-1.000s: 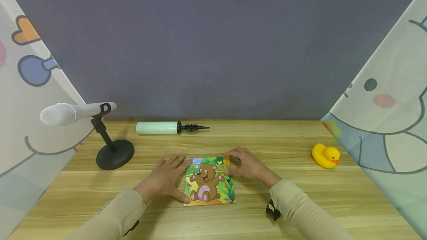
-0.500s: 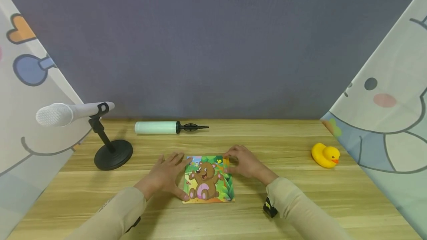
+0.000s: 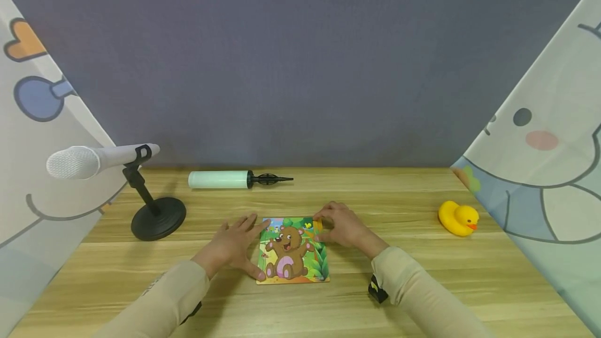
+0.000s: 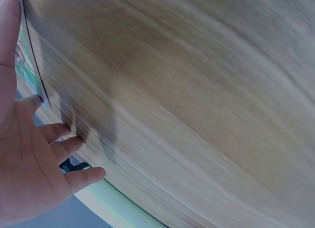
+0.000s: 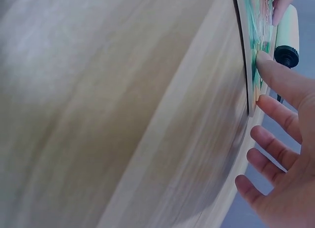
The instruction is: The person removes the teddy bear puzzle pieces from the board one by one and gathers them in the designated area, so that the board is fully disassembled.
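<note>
Flat on the table point(image 3: 291, 312) lies a nearly square bear puzzle point(image 3: 287, 254), bear's head toward the far side. Left beyond it stands a microphone point(image 3: 105, 159); behind, a pump point(image 3: 235, 179) points right. The left hand point(image 3: 235, 246), fingers spread, touches its left edge; the right hand point(image 3: 346, 226), fingers loosely extended, covers its far right corner. Well right sits a duck point(image 3: 457, 218).

The person's left forearm point(image 3: 161, 301) and right forearm point(image 3: 424, 291) slant in toward each other, the left hand point(image 3: 235, 246) spread with its thumb well apart from the fingers, the right hand point(image 3: 346, 227) gently bent, its thumb and forefinger slightly parted.
</note>
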The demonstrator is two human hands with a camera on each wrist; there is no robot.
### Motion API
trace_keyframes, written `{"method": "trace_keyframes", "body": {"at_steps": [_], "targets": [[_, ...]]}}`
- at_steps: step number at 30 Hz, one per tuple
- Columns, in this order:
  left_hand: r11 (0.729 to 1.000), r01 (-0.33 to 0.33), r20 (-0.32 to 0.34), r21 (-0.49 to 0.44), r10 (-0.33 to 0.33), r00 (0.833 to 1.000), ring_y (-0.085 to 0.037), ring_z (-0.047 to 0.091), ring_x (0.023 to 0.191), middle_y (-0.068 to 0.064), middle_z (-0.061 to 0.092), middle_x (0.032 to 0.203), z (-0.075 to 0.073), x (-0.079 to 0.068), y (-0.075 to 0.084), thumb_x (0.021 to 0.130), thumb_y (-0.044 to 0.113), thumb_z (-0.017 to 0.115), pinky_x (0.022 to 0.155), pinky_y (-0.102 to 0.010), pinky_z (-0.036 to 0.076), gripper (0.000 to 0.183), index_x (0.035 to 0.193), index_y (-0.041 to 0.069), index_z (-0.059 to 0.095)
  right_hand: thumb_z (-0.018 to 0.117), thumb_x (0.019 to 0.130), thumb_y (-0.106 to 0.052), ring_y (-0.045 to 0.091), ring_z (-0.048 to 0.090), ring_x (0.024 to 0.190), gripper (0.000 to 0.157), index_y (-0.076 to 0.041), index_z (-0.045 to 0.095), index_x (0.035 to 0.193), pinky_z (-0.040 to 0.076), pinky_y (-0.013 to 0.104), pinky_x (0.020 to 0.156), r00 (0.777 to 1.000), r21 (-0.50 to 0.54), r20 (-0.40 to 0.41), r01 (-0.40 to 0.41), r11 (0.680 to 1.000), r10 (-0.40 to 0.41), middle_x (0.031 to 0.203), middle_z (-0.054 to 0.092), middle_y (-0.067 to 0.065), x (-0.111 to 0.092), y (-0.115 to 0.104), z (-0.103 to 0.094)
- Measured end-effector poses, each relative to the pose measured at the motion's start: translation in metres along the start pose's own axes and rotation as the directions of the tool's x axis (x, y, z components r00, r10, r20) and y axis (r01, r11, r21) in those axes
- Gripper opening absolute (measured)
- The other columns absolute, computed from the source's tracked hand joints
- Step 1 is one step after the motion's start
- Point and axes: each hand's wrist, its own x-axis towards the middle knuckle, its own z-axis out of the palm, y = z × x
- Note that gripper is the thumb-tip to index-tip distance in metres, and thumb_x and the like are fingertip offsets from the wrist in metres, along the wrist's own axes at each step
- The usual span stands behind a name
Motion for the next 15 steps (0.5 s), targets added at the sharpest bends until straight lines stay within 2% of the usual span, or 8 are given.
{"method": "trace_keyframes", "body": {"at_steps": [5, 11, 15], "targets": [[1.0, 0.023, 0.008, -0.002, -0.023, 1.0, -0.048, 0.021, 0.149, -0.026, 0.02, 0.164, 0.0008, 0.0007, 0.0008, 0.06, 0.059, 0.091, 0.107, -0.081, 0.019, 0.128, 0.161, 0.012, 0.028, 0.086, 0.083, -0.034, 0.036, 0.05, 0.129, 0.046, -0.017, 0.071, 0.124, 0.037, 0.059, 0.111, 1.0, -0.018, -0.012, -0.007, 1.0, 0.007, 0.129, 0.06, 0.008, -0.0005, -0.0026, -0.0004], [1.0, 0.023, 0.021, 0.005, -0.023, 1.0, -0.048, 0.02, 0.15, -0.026, 0.018, 0.165, 0.0017, 0.0018, 0.0004, 0.062, 0.058, 0.091, 0.099, -0.082, 0.031, 0.128, 0.161, 0.011, 0.026, 0.087, 0.082, -0.033, 0.034, 0.051, 0.129, 0.044, -0.018, 0.072, 0.121, 0.037, 0.057, 0.111, 1.0, -0.024, -0.014, -0.016, 1.0, 0.016, 0.128, 0.06, 0.006, -0.0004, -0.0047, 0.0], [1.0, 0.016, 0.031, -0.008, -0.016, 0.999, -0.049, 0.02, 0.15, -0.027, 0.016, 0.165, 0.0003, 0.0017, 0.0015, 0.063, 0.057, 0.091, 0.097, -0.084, 0.031, 0.127, 0.161, 0.01, 0.026, 0.087, 0.082, -0.032, 0.034, 0.051, 0.129, 0.043, -0.017, 0.071, 0.12, 0.038, 0.056, 0.111, 1.0, -0.019, -0.012, -0.016, 1.0, 0.016, 0.127, 0.06, 0.005, -0.0009, -0.0055, -0.0002]]}}
